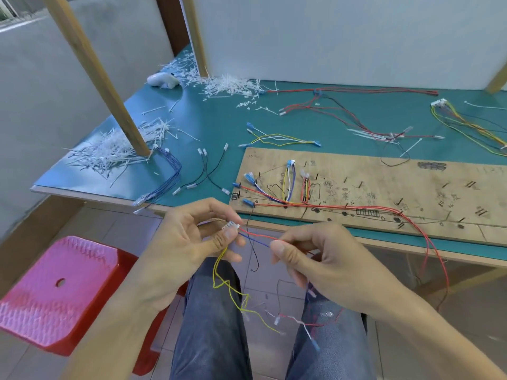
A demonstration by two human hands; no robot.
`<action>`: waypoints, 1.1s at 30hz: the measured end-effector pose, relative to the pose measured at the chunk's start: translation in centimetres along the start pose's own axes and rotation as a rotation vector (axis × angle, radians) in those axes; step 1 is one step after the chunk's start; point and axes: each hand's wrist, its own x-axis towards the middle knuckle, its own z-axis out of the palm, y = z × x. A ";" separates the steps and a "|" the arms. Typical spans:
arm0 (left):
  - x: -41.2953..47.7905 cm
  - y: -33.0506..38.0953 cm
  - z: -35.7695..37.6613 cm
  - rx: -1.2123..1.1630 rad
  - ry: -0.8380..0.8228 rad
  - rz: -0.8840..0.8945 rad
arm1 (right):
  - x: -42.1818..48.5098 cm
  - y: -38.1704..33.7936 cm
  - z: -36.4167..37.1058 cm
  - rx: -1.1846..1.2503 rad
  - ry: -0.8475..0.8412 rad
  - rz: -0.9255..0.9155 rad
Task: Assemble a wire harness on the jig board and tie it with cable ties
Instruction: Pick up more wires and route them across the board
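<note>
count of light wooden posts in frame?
3. The left post slants down into the cable-tie scraps on the green mat; the back post stands beside the white panel; the right post is cropped at the frame edge. More may lie outside the view.

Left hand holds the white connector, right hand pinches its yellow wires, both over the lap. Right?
No: in the head view the right hand pinches the red and blue wires; the yellow wires hang loose below the left hand. The white connector and the lap are correct.
</note>
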 end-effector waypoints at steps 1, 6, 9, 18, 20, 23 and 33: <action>0.3 -0.3 -0.1 0.011 0.030 -0.025 | 0.2 0.2 -0.3 -0.010 0.000 0.011; 3.1 -1.4 -1.3 0.062 0.092 -0.099 | 2.4 1.6 -1.8 -0.163 0.075 0.077; 5.6 -1.5 -2.4 0.059 0.073 -0.141 | 4.5 2.4 -2.3 -0.239 0.171 0.116; 11.4 -3.4 -2.7 0.463 0.272 -0.051 | 9.0 3.3 -2.6 -0.391 0.259 0.129; 11.7 -3.9 -2.4 0.603 0.321 0.001 | 9.4 3.5 -2.6 -0.421 0.279 0.127; 11.7 -4.4 -2.2 0.705 0.354 0.025 | 9.7 3.6 -2.5 -0.440 0.290 0.132; 11.8 -4.7 -1.4 0.890 0.380 0.057 | 8.3 4.6 -3.1 -0.462 0.333 0.170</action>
